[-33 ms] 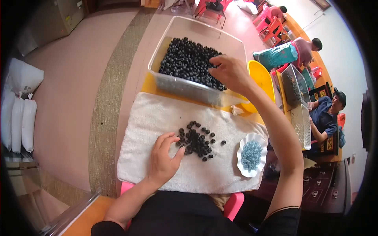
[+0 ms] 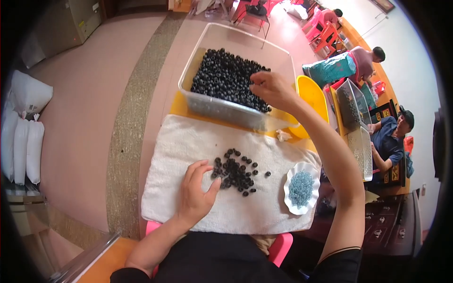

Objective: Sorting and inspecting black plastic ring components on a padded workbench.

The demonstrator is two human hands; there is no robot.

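Unmoved beads beside left fingers

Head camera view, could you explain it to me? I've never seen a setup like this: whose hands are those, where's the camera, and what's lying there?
There's no machine: these are a person's own two bare hands. The camera is worn on their head, looking down, so picture left is their left; its wide lens bends straight edges. A white towel is spread in front, bearing loose black beads. The left hand is open close beside them, with nothing visibly held. Toward the right of the towel is a white wavy-rimmed dish of small bluish beads. Beyond the towel stands a clear plastic bin with a heap of similar black beads. The right hand is over its right side; whether it holds a bead can't be seen.
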